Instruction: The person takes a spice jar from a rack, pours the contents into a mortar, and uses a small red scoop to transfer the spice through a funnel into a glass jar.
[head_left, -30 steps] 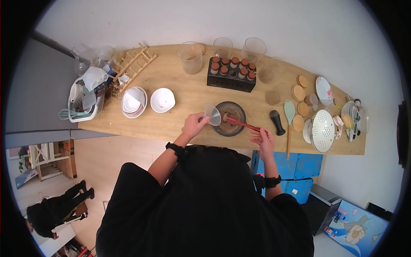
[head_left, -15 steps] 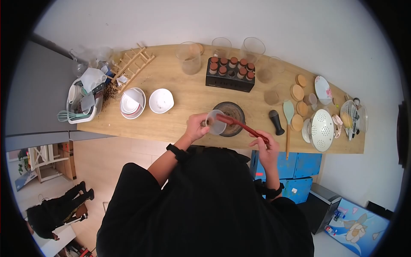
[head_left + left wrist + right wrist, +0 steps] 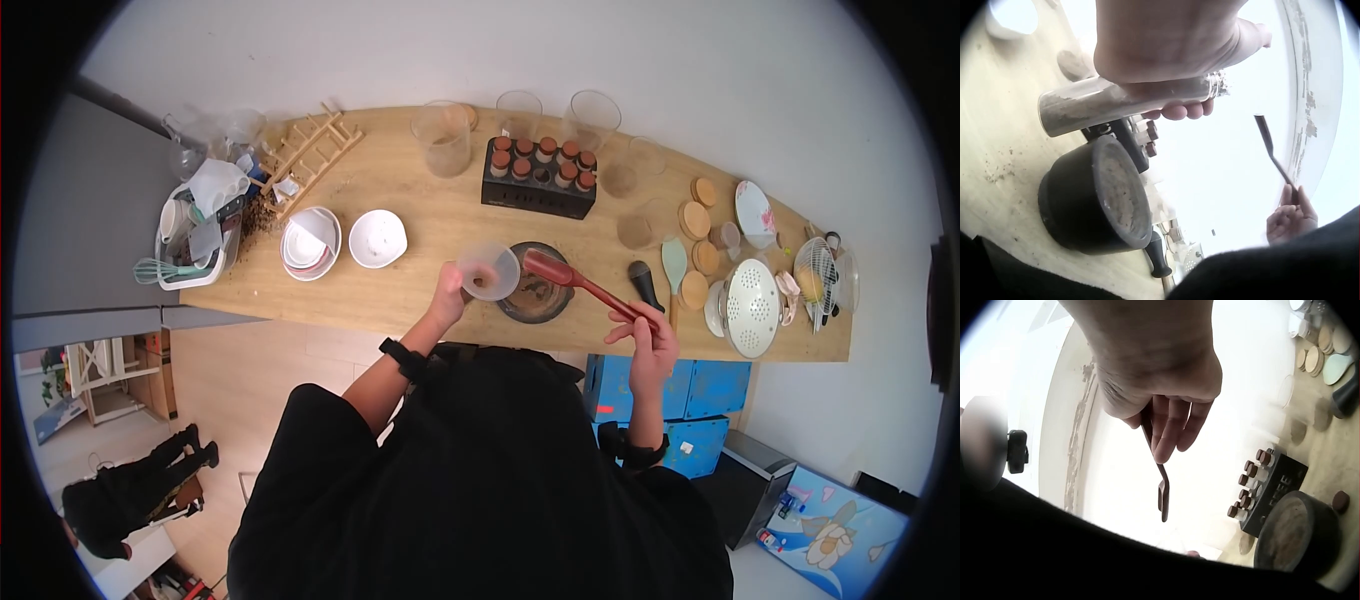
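My left hand [image 3: 449, 294] grips a clear glass tube [image 3: 1079, 109] partly filled with brown powder; its corked-type neck lies past my fingers in the left wrist view. A clear plastic funnel [image 3: 488, 270] sits at that hand in the head view, brownish at its centre. With my right hand [image 3: 653, 345] I hold a reddish-brown scoop [image 3: 550, 267] by its handle, its head just right of the funnel's rim. Below both is a dark stone mortar [image 3: 1072, 200] with brown powder inside [image 3: 540, 295]. A small brown stopper [image 3: 1340, 500] lies beside the mortar.
Behind the mortar stands a black rack [image 3: 540, 195] of corked tubes, with glass beakers [image 3: 441, 140] around it. To the right are a black pestle [image 3: 645, 285], a green spatula [image 3: 675, 262], wooden lids and a colander [image 3: 752, 307]. White bowls [image 3: 378, 238] stand left.
The scoop has come up from the mortar to the funnel, then drawn back right with my right hand. The funnel has turned from sideways to mouth-up and shifted slightly left.
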Tool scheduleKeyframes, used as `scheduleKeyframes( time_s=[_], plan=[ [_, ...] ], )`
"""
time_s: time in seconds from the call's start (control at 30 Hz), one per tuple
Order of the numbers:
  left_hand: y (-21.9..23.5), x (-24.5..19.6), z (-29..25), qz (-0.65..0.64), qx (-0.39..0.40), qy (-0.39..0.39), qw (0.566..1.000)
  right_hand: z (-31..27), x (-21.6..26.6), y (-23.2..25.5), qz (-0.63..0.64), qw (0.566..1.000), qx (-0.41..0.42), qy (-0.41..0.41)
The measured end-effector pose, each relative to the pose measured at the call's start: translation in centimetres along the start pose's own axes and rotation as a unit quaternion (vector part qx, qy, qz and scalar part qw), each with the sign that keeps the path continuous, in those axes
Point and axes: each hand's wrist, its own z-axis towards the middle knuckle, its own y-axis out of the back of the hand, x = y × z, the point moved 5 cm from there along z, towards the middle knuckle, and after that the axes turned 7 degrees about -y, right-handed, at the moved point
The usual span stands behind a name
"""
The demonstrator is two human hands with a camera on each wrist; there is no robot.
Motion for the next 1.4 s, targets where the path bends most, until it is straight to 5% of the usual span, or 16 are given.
scheduleKeyframes(
  time_s=[0.07, 0.1, 0.17, 0.3, 0.37, 0.6, 0.67, 0.73, 0.8, 0.87, 0.9, 1.0, 1.1, 1.17, 1.27, 1.4],
  plan=[
    [-0.7, -2.8, 0.7, 0.079, -0.023, -0.143, 0.986, 0.8, -1.1, 0.4, -0.022, 0.999, -0.003, -0.047],
    [-0.9, -3.7, 1.0, 0.08, -0.022, -0.144, 0.986, 1.1, -2.1, 0.5, -0.046, 0.994, -0.004, -0.096],
    [-2.3, -5.8, 1.1, 0.343, 0.064, -0.231, 0.908, 1.1, -4.1, 0.3, -0.072, 0.99, 0.011, -0.118],
    [-2.0, -4.8, 1.4, 0.439, 0.127, -0.168, 0.873, 0.9, -6.6, -0.4, -0.088, 0.986, 0.048, -0.135],
    [-0.1, -3.3, 1.4, 0.138, -0.012, -0.131, 0.982, 1.0, -6.9, -0.5, -0.105, 0.984, 0.048, -0.133],
    [-1.0, -2.4, 1.4, -0.006, -0.017, -0.061, 0.998, 1.3, -4.7, 0.1, -0.053, 0.996, -0.003, -0.069],
    [-1.0, -1.1, 1.6, -0.054, 0.014, 0.079, 0.995, 1.0, -1.5, -0.1, -0.041, 0.999, -0.011, -0.028],
    [-1.2, -1.0, 1.7, -0.041, 0.036, 0.09, 0.994, 0.8, 1.4, -0.4, -0.029, 0.999, -0.02, 0.012],
    [-1.6, -0.6, 1.8, -0.03, 0.062, 0.105, 0.992, 0.3, 3.7, -1.3, -0.139, 0.987, 0.035, 0.072],
    [-2.1, -2.0, 2.2, 0.16, 0.122, -0.103, 0.974, 0.3, 5.6, -2.7, -0.226, 0.967, 0.081, 0.089],
    [-2.5, -2.4, 2.3, 0.159, 0.123, -0.103, 0.974, 0.2, 5.9, -3.7, -0.31, 0.936, 0.129, 0.107],
    [-3.3, -3.7, 2.4, 0.246, 0.124, -0.159, 0.948, 0.1, 5.8, -3.6, -0.301, 0.941, 0.111, 0.105],
    [-2.5, -2.3, 2.5, 0.299, 0.147, -0.086, 0.939, 0.0, 5.5, -3.5, -0.268, 0.955, 0.096, 0.078],
    [-1.8, 0.1, 1.8, 0.009, 0.039, 0.161, 0.986, 0.1, 5.2, -2.9, -0.217, 0.972, 0.071, 0.052],
    [-2.3, -0.7, 1.4, -0.203, 0.042, 0.238, 0.949, 0.7, 4.3, -1.2, -0.165, 0.985, 0.018, 0.048],
    [-3.2, -2.1, 1.5, -0.304, 0.067, 0.233, 0.921, 1.1, 2.0, -0.9, -0.206, 0.978, 0.022, -0.01]
  ],
)
